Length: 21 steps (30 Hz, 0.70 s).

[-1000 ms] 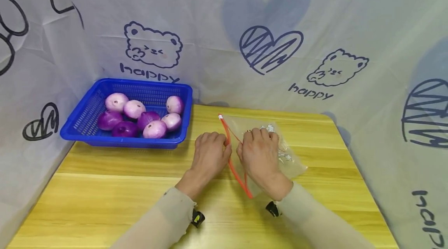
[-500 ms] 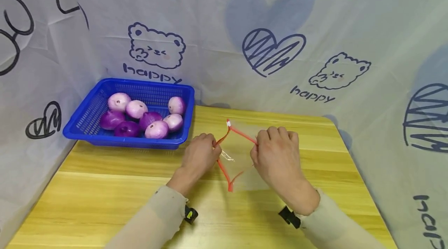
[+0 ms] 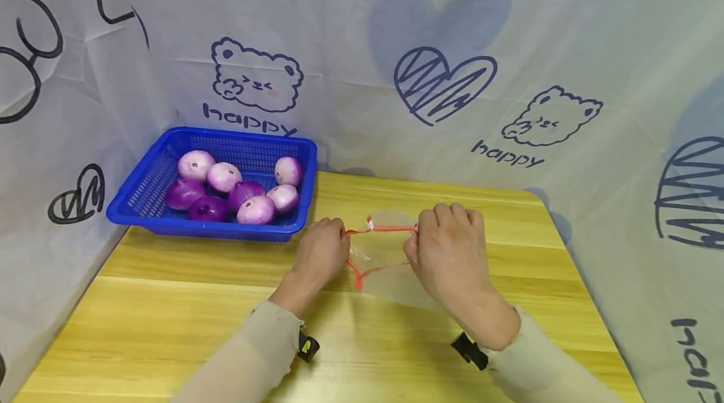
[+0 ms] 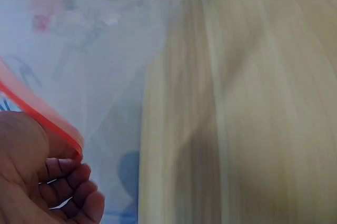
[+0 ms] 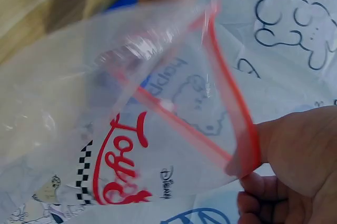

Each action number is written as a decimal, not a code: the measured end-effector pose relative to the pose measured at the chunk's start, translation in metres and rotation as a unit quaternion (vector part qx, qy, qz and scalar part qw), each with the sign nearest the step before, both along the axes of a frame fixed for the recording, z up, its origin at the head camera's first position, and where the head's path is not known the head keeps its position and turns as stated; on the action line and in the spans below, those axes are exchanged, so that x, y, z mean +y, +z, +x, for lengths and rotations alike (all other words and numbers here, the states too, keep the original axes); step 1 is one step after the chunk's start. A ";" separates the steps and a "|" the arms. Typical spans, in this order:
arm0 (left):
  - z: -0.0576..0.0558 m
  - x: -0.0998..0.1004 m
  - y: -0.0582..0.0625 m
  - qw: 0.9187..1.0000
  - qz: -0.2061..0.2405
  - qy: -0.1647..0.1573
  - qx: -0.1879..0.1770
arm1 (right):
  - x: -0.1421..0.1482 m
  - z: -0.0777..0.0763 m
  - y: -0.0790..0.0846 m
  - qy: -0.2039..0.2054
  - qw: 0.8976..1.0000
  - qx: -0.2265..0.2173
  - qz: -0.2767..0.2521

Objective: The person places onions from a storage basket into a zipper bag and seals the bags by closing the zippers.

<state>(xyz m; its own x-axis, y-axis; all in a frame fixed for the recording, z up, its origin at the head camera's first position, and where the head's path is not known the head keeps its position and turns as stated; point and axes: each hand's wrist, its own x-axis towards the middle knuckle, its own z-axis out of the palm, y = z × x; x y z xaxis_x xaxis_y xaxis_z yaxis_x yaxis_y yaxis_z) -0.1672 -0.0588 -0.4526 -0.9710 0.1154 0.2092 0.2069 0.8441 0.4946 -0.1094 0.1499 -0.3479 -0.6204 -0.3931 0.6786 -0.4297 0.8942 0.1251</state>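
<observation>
A clear zip bag (image 5: 174, 150) with a red zip edge and printed red lettering is spread between both hands over the table. My left hand (image 3: 321, 251) pinches one side of its mouth; in the left wrist view the thumb and curled fingers (image 4: 68, 182) grip the red strip. On the opposite side my right hand (image 3: 449, 258) pinches the other red edge, with its thumb over the strip in the right wrist view. The bag's mouth gapes into a wide loop, its white slider (image 3: 370, 223) at the far corner. Nothing shows inside the bag.
A blue plastic basket (image 3: 212, 231) stands at the back left of the wooden table (image 3: 226, 340). Several peeled purple onions (image 3: 256, 209) lie in it. A printed white cloth (image 3: 351, 26) hangs behind and along both sides.
Both hands have moved apart, the right one further to the right. The bag lifts and turns, and its narrow mouth has been pulled into a wide opening. The basket stays put.
</observation>
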 end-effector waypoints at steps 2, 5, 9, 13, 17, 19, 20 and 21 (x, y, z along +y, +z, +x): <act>-0.001 -0.003 -0.002 1.000 -0.007 0.004 -0.010 | 0.002 0.002 0.002 0.006 1.000 0.005 -0.001; -0.002 -0.004 -0.003 1.000 0.001 -0.006 -0.013 | 0.003 0.004 0.003 0.011 1.000 0.010 0.004; 0.000 -0.002 -0.001 0.999 0.036 -0.033 -0.011 | -0.002 0.003 -0.003 0.006 1.000 0.000 0.017; 0.005 0.003 0.002 0.996 0.064 -0.053 -0.012 | -0.008 0.000 -0.012 -0.005 0.999 -0.017 0.034; 0.008 0.007 0.004 0.997 0.058 -0.056 -0.011 | -0.010 -0.005 -0.019 -0.014 0.999 -0.019 0.029; 0.009 0.007 0.005 0.997 0.047 -0.055 -0.003 | -0.011 -0.006 -0.021 -0.012 1.000 -0.015 0.024; 0.010 0.007 0.005 0.998 0.043 -0.055 0.002 | -0.011 -0.007 -0.021 -0.011 1.000 -0.012 0.021; 0.010 0.007 0.005 0.998 0.039 -0.055 0.006 | -0.012 -0.008 -0.022 -0.009 1.000 -0.008 0.019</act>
